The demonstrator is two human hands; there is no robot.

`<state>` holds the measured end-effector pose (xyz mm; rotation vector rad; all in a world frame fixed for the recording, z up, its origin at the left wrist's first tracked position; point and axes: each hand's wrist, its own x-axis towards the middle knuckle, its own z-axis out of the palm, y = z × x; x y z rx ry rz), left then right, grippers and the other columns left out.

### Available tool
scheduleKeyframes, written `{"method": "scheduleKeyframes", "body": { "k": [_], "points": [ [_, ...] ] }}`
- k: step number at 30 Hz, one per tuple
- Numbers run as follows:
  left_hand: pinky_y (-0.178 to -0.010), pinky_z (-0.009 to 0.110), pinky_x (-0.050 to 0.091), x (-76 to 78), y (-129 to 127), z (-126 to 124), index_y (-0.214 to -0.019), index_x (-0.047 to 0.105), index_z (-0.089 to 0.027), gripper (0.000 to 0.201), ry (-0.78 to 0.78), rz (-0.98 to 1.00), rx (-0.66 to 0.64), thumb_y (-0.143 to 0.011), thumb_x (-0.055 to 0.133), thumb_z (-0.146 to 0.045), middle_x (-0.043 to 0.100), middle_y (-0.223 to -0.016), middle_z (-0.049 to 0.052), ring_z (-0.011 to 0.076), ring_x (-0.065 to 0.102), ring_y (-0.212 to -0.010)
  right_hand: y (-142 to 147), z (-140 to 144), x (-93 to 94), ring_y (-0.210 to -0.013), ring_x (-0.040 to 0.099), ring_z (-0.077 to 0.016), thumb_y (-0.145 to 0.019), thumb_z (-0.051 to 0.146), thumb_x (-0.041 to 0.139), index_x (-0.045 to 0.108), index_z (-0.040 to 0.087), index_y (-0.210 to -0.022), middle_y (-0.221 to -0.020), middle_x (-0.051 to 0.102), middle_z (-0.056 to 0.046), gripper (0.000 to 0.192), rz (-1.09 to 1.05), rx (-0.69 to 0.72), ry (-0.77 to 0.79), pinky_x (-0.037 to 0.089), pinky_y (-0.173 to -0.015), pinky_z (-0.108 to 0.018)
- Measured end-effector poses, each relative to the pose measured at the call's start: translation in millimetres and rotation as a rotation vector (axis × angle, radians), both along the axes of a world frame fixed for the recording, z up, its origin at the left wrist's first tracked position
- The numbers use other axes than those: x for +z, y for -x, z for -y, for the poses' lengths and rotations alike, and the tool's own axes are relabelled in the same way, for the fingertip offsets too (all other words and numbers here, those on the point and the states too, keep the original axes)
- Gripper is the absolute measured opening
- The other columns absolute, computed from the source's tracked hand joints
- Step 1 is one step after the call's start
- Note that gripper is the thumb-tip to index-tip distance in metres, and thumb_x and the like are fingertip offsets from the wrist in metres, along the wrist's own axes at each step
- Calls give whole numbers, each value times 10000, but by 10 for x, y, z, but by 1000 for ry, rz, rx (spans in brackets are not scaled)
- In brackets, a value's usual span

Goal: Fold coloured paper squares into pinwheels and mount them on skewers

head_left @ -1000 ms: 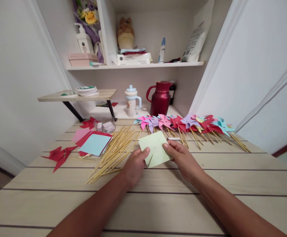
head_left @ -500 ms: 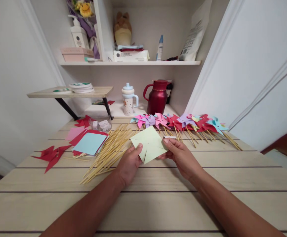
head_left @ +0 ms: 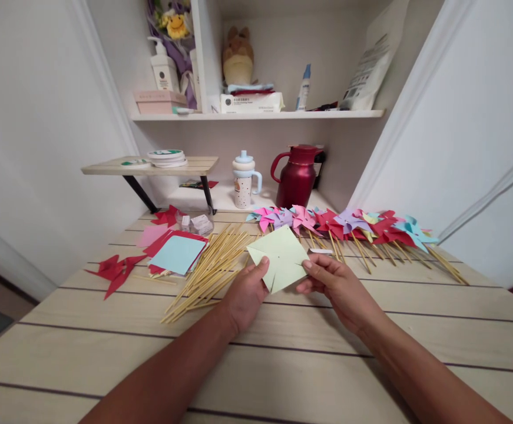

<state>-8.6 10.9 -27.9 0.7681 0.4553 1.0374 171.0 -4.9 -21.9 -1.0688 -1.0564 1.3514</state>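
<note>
A pale green square of paper [head_left: 277,250] is held up over the table, with slits running in from its corners and a small dark hole at the middle. My left hand [head_left: 248,293] pinches its lower left edge, thumb on top. At the right corner, the thumb and fingers of my right hand [head_left: 333,282] are closed on the paper; the fingers beneath are partly hidden. Thin wooden sticks [head_left: 212,265] lie in a loose heap left of the paper. Beyond them is a stack of coloured paper squares [head_left: 177,254], a light blue one on top.
Finished pinwheels [head_left: 351,221] on sticks lie in a row at the back right. Red folded paper [head_left: 115,271] lies at the left, and a clear bag [head_left: 199,224] behind. A cup [head_left: 242,185], a red jug [head_left: 298,176] and a small raised shelf [head_left: 106,169] stand further back.
The whole view has shifted, so everything appears further right. Both hands keep hold of the green paper in nearly the same pose.
</note>
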Motion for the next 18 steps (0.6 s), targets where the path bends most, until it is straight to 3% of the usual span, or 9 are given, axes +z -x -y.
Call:
{"method": "scheduleKeyframes", "body": {
  "k": [7, 11, 14, 18],
  "points": [
    [-1076, 440, 398, -15, -15, 1, -1154, 693, -118, 331, 4, 58, -8, -868, 665, -281, 714, -1183, 144, 310, 617, -1174, 6, 7, 3, -563, 680, -132, -770, 410, 781, 664, 190, -829, -657, 690, 9, 256, 26, -6, 3, 537, -606, -249],
    [-1116, 445, 371, -2, -22, -11, -1207, 659, -116, 352, 42, 123, -4, -881, 642, -247, 704, -1206, 154, 301, 596, -1219, -5, 1, 9, -578, 677, -129, -779, 408, 768, 663, 210, -925, -755, 710, 6, 267, 47, -47, -18, 530, -618, -263],
    [-1110, 465, 390, 41, -12, -13, -1283, 606, -135, 377, 101, 140, 51, -917, 583, -226, 677, -1265, 146, 289, 577, -1249, -25, -1, 3, -616, 672, -140, -809, 427, 729, 653, 222, -1018, -849, 713, -15, 302, 148, -109, -91, 527, -662, -299],
    [-1102, 479, 412, 84, 14, -26, -1336, 564, -164, 392, 142, 168, 95, -963, 513, -272, 639, -1329, 132, 275, 556, -1276, -57, 18, -25, -650, 603, -153, -852, 426, 672, 639, 255, -1115, -812, 621, -1, 315, 418, -231, -277, 492, -666, -326]
  ]
}}
